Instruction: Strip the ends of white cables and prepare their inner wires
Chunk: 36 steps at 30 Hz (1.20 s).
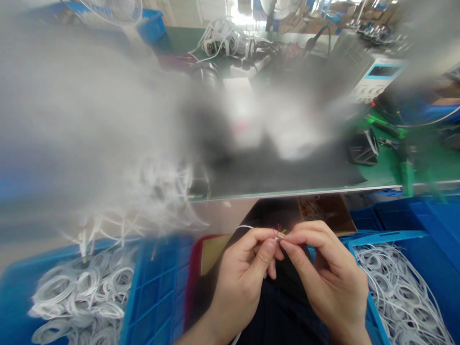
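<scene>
Over my lap, my left hand (246,275) pinches the end of a white cable (245,226) between thumb and forefinger. Thin coloured wires (279,230), red and yellow among them, fan out of that end. Close against it, my right hand (325,273) is closed, thumb and forefinger pinching at the wire ends; a pale strand shows between its fingertips. The fingertips of both hands almost touch. Part of the cable runs hidden behind my left hand.
Blue crates (131,297) of coiled white cables (86,287) stand at my left; another crate (388,235) with loops (398,292) is at my right. Ahead, the green bench (434,160) bears a black mat (287,177), pliers (390,143) and an instrument (377,76). Blur smears the upper left.
</scene>
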Each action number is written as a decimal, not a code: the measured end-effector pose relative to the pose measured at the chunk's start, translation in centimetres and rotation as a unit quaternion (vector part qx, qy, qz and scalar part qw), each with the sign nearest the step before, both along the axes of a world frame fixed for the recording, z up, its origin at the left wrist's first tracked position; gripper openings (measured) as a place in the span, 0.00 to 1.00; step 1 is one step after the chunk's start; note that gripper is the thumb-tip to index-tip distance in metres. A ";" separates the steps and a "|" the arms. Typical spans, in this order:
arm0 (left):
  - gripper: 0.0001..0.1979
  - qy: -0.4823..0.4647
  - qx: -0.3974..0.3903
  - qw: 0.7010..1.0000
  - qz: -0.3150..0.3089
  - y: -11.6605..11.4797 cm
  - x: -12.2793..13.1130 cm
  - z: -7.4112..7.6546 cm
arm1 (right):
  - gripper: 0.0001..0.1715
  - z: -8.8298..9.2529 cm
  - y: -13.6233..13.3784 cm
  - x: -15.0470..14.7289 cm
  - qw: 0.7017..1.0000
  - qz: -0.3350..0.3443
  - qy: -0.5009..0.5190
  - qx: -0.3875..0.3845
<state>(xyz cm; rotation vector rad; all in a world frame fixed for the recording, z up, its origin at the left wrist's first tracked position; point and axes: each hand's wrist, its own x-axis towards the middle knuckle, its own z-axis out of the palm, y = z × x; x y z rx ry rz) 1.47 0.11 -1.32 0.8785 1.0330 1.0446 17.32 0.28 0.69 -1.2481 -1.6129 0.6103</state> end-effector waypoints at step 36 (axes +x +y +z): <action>0.10 0.190 0.181 0.963 -0.057 0.8 -1.5 -0.5 | 0.03 3.2 4.9 5.2 0.952 0.249 -0.072 -0.162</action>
